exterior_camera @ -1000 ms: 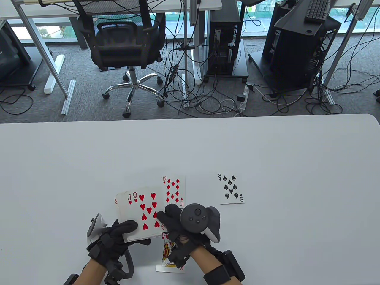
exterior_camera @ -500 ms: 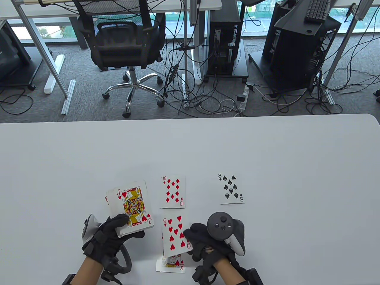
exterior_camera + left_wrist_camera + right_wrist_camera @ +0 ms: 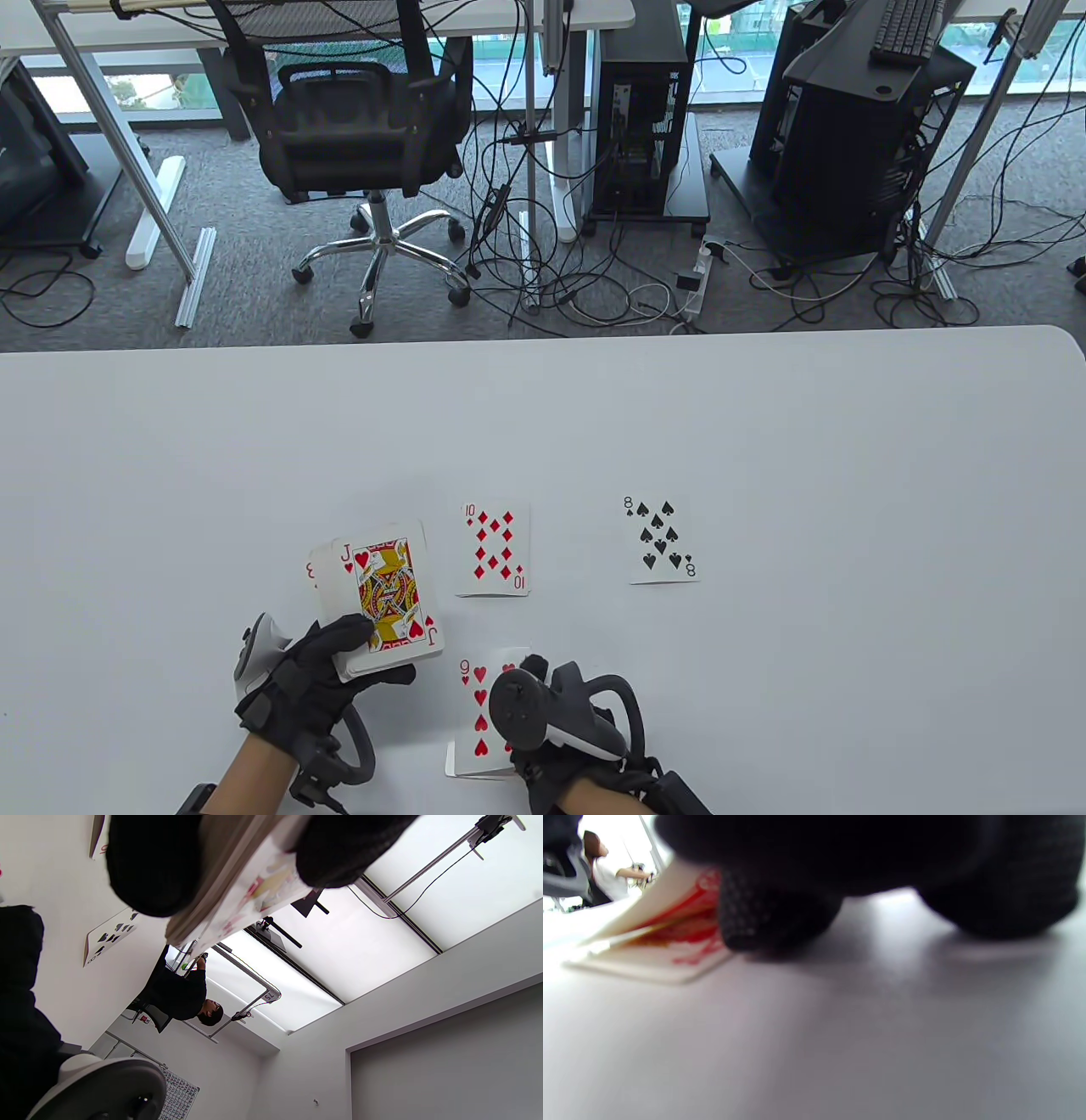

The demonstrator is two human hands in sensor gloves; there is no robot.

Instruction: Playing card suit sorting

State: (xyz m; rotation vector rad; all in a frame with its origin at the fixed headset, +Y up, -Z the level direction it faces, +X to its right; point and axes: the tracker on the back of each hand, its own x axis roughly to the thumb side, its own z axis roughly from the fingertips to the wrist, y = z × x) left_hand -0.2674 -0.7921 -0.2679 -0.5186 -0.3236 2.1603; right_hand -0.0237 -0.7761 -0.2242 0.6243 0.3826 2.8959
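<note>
My left hand (image 3: pixel 373 654) grips the deck (image 3: pixel 386 594), jack of hearts face up on top; in the left wrist view the deck (image 3: pixel 237 891) sits between thumb and fingers (image 3: pixel 152 861). My right hand (image 3: pixel 534 679) is low at the table's near edge and pinches the nine of hearts (image 3: pixel 477 709) by its right edge. That card lies over another card (image 3: pixel 462 768). In the right wrist view the nine of hearts (image 3: pixel 670 895) still slopes up off the lower card (image 3: pixel 657 963), with a finger (image 3: pixel 772 912) at its edge. The ten of diamonds (image 3: pixel 494 550) and eight of spades (image 3: pixel 662 540) lie face up farther back.
The white table (image 3: pixel 764 424) stretches bare to its far edge and to the right. Beyond it on the floor stand an office chair (image 3: pixel 356 110), computer towers (image 3: pixel 857 144) and tangled cables. The left wrist view shows a person (image 3: pixel 182 993) at another desk.
My right hand drew the nine of hearts off the deck, carried it right and toward me, and lowered it onto the card near the edge. The jack of hearts now tops the deck.
</note>
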